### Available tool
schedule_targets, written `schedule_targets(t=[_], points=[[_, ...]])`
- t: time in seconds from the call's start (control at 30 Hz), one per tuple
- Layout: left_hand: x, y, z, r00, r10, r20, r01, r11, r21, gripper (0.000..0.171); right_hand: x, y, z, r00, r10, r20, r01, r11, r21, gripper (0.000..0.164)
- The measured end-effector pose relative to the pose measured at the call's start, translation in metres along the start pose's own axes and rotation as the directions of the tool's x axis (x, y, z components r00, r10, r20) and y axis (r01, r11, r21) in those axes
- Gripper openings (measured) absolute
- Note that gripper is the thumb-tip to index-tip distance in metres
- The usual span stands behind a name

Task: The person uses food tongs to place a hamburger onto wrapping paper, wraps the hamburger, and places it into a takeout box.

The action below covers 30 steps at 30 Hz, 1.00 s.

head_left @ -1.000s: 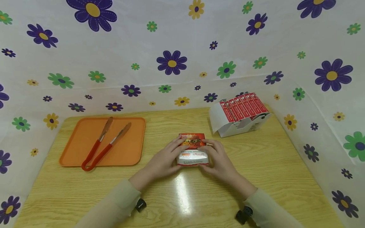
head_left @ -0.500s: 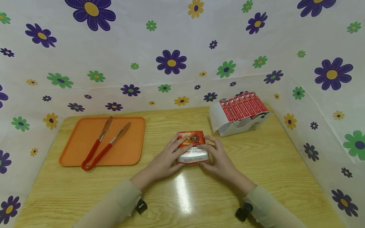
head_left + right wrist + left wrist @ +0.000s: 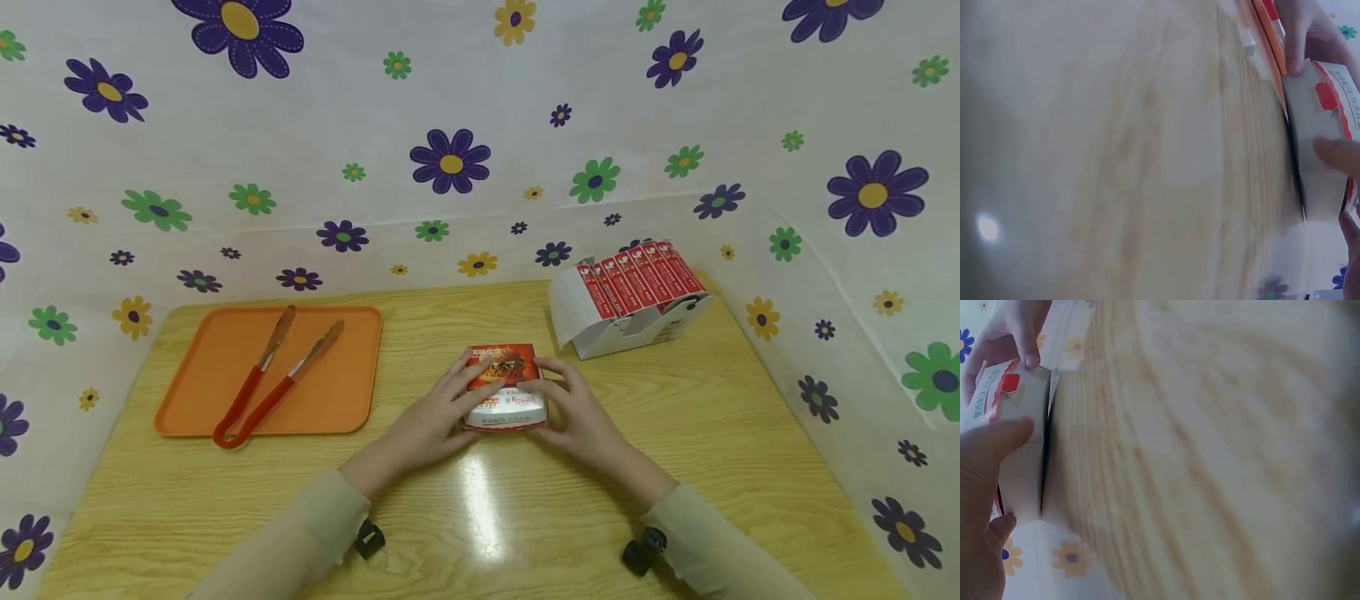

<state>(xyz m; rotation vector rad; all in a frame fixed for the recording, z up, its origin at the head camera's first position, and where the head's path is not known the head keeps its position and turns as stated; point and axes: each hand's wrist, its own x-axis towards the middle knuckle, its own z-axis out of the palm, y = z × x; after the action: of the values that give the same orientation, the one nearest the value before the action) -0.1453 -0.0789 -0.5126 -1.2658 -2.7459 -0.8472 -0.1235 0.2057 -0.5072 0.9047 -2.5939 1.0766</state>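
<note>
A burger box (image 3: 510, 406), red with a burger picture on its top and white lettered panels toward me, sits at the middle of the wooden table. My left hand (image 3: 426, 427) grips its left side, with fingers over the top and the thumb low at the front. On the opposite side my right hand (image 3: 583, 423) holds it the same way. In the left wrist view the box's plain front wall (image 3: 1021, 450) shows a red patch near the lid's scalloped edge, and a thumb presses on that wall. The lid is down.
To the left lies an orange tray (image 3: 187, 400) with red-handled tongs (image 3: 251, 412) across it, the grip end overhanging the front rim. A white carton (image 3: 626, 340) at the back right holds several red-topped flat boxes (image 3: 641, 279). A flower-patterned sheet (image 3: 300, 150) stands behind.
Both hands have shifted the burger box slightly away from me, and their fingers have settled a little around it. The tray, tongs and carton stay where they were.
</note>
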Motion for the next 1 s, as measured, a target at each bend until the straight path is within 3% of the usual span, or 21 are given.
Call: schedule_targets(t=[0.2,0.33,0.43,0.57,0.7,0.9,1.0], points=[[0.002,-0.001,-0.010,0.999,-0.027,0.023,0.027,1.000,-0.011,0.077,0.002,-0.003,-0.003,1.000,0.011,0.004,-0.011,1.000,-0.009,0.065],[0.004,0.006,-0.025,0.997,-0.062,0.054,0.064,0.997,-0.037,0.077,0.002,-0.011,-0.007,0.998,0.055,0.019,-0.056,0.992,0.109,0.071],[0.004,0.014,-0.036,0.993,-0.091,0.077,0.098,0.991,-0.094,0.076,0.004,-0.017,-0.007,0.994,0.104,0.017,-0.105,0.976,0.189,0.068],[0.005,0.021,-0.045,0.984,-0.134,0.117,0.157,0.964,-0.215,0.073,0.008,-0.025,-0.002,0.990,0.143,-0.015,-0.136,0.963,0.231,0.057],[0.004,0.022,-0.048,0.977,-0.156,0.147,0.191,0.944,-0.270,0.069,0.014,-0.032,0.005,0.993,0.111,-0.037,-0.096,0.955,0.279,0.055],[0.004,0.025,-0.047,0.979,-0.168,0.116,0.191,0.957,-0.220,0.068,0.019,-0.040,0.011,0.992,0.120,-0.035,-0.100,0.929,0.356,0.048],[0.005,0.027,-0.040,0.978,-0.186,0.092,0.205,0.930,-0.304,0.074,0.020,-0.041,0.012,0.987,0.158,-0.026,-0.135,0.907,0.399,0.042]])
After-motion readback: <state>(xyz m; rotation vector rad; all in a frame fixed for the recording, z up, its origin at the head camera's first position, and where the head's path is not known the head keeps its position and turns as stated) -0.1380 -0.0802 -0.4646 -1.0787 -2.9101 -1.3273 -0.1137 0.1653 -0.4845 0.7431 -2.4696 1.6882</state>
